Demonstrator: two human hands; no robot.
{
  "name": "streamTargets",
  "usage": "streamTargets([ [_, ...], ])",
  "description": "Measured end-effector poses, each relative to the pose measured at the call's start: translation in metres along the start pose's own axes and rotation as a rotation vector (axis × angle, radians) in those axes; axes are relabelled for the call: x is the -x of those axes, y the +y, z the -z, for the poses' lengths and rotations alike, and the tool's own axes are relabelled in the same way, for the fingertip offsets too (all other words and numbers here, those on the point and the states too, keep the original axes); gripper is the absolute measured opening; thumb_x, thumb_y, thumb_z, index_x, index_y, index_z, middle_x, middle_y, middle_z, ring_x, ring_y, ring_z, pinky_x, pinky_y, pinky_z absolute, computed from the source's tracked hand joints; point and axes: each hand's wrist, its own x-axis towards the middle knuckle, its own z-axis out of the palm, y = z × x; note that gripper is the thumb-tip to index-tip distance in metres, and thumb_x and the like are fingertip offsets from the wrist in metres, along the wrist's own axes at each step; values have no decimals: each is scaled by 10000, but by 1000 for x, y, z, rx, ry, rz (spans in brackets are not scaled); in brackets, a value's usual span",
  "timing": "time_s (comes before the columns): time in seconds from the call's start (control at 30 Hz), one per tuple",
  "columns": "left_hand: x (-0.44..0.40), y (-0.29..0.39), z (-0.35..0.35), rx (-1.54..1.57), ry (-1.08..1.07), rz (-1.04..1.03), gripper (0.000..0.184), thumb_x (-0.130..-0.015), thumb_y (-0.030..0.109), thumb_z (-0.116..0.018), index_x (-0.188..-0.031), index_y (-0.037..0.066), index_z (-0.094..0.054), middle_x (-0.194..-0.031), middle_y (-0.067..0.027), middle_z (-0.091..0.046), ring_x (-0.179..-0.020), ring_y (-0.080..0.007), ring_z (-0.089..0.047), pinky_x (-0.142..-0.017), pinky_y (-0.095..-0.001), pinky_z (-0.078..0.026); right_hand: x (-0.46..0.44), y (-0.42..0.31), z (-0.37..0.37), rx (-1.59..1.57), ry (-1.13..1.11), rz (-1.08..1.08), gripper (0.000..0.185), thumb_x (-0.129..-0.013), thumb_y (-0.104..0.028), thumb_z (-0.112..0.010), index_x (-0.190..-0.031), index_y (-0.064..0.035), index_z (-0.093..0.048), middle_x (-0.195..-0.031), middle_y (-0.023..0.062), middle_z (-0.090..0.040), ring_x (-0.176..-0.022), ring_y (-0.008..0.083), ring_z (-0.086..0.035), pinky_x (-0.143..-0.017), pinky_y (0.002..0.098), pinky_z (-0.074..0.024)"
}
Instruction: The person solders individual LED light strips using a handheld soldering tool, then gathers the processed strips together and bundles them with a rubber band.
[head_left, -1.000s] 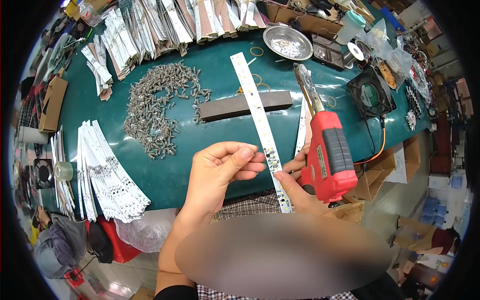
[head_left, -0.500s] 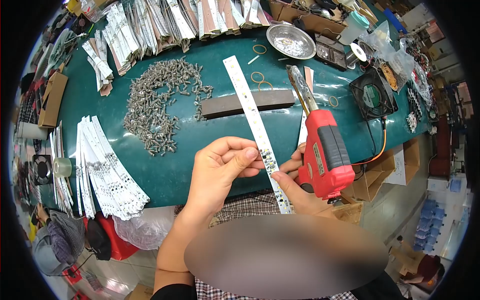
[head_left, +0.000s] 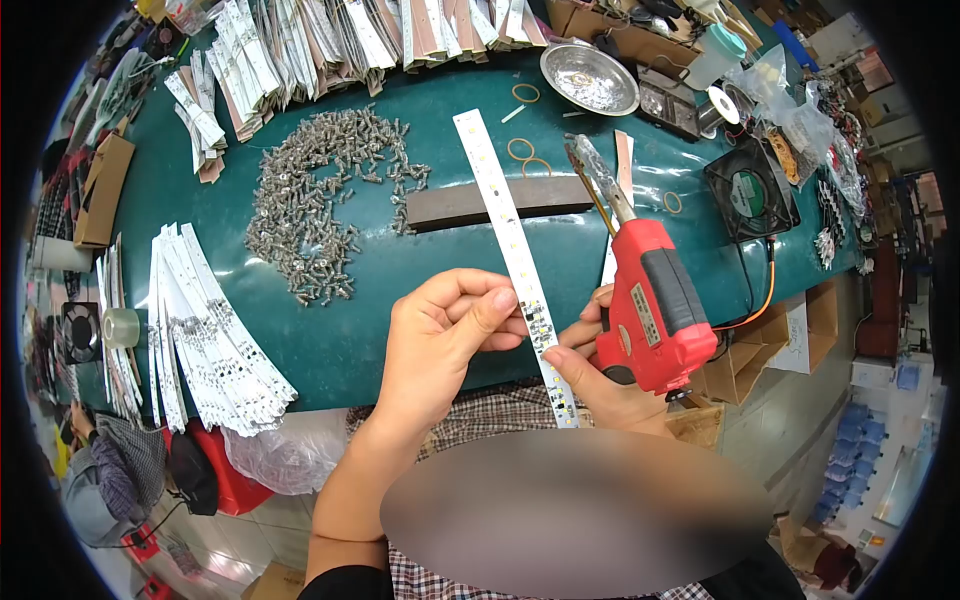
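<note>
A long white LED strip board (head_left: 508, 235) slants across the middle, its small electronic parts clustered toward the lower end. My left hand (head_left: 440, 335) is closed at the board's left edge, thumb pressed against the forefinger; anything between them is too small or hidden to make out. On the other side, my right hand (head_left: 610, 395) pinches the board's lower part with the thumb on its face. The same hand also holds a red and black soldering gun (head_left: 655, 305), its metal tip pointing up and away. Behind the board, a dark bar (head_left: 440, 208) lies on the table.
Small metal parts (head_left: 300, 220) form a heap on the green table (head_left: 400, 270). White strip boards (head_left: 205, 330) fan out at left; more bundles (head_left: 350, 40) line the back. A metal bowl (head_left: 590, 78), solder spool (head_left: 718, 105) and black fan (head_left: 750, 190) stand at right.
The view has shifted slightly. Both hands, the LED strip board and the soldering gun keep nearly the same positions relative to each other.
</note>
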Motion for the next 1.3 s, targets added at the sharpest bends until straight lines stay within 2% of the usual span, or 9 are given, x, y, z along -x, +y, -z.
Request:
streamTargets([
  [0.17, 0, 0, -1, -10, 7, -3, 223, -968, 165, -679, -1087, -23, -667, -954, -109, -740, -835, -154, -721, -731, -259, -590, 0, 2, -1, 7, -1, 6, 435, -863, -10, -759, -1190, -3, -472, -851, 42, -677, -740, 68, -625, -656, 224, -502],
  [0.33, 0, 0, -4, -74, 34, -29, 221, -967, 145, -677, -1091, -38, -670, -952, -111, -738, -830, -153, -720, -723, -260, -591, 0, 21, 0, 93, 32, 173, 517, -809, 69, -769, -1198, -2, -434, -852, 70, -673, -739, 100, -663, -606, 220, -525],
  [0.67, -1, -6, -9, -100, 82, -112, 183, -961, 106, -679, -1066, -43, -686, -935, -105, -735, -816, -145, -715, -711, -258, -598, 0, 27, -1, 32, 21, 166, 528, -799, 68, -776, -1191, 3, -428, -889, 86, -656, -709, 110, -672, -593, 216, -536],
  [0.77, 0, -8, -12, -139, 131, -159, 176, -944, 90, -697, -1053, -47, -690, -923, -99, -735, -798, -135, -713, -702, -256, -601, 3, 26, -1, 103, 73, 121, 527, -771, 43, -807, -1168, 2, -463, -931, 80, -636, -744, 134, -664, -632, 243, -533],
  [0.83, -1, -10, -15, -168, 162, -192, 172, -934, 80, -707, -1047, -50, -692, -914, -97, -735, -786, -128, -712, -696, -255, -602, 5, 34, 3, 368, 45, 147, 519, -741, 6, -835, -1139, -7, -503, -967, 79, -612, -798, 179, -641, -697, 290, -526],
  [0.93, -2, -14, -17, -200, 218, -252, 168, -921, 62, -718, -1040, -55, -693, -902, -95, -735, -763, -115, -707, -689, -247, -600, 5, 28, -5, 277, 134, 118, 512, -726, -26, -849, -1122, -16, -524, -985, 87, -604, -836, 215, -613, -746, 324, -514],
  [1.13, -14, -19, -13, -207, 229, -239, 159, -924, 35, -706, -1043, -67, -682, -887, -98, -721, -732, -105, -686, -653, -224, -576, -4, 31, -5, 461, 163, 313, 544, -736, -17, -846, -1156, -9, -501, -1028, 105, -594, -805, 198, -624, -729, 312, -525],
  [1.23, -27, -25, -4, -240, 277, -236, 154, -932, 39, -693, -1042, -69, -683, -893, -97, -723, -733, -104, -688, -648, -220, -573, -1, 29, -5, 334, 205, 294, 575, -749, 13, -828, -1199, 0, -469, -1014, 113, -609, -788, 187, -649, -719, 298, -536],
  [1.3, -34, -28, 2, -345, 334, -206, 157, -943, 59, -684, -1030, -72, -685, -902, -97, -726, -736, -108, -693, -648, -220, -573, 5, 28, 7, 357, 157, 265, 550, -791, 46, -785, -1222, 7, -446, -1001, 111, -629, -787, 174, -668, -713, 285, -541],
])
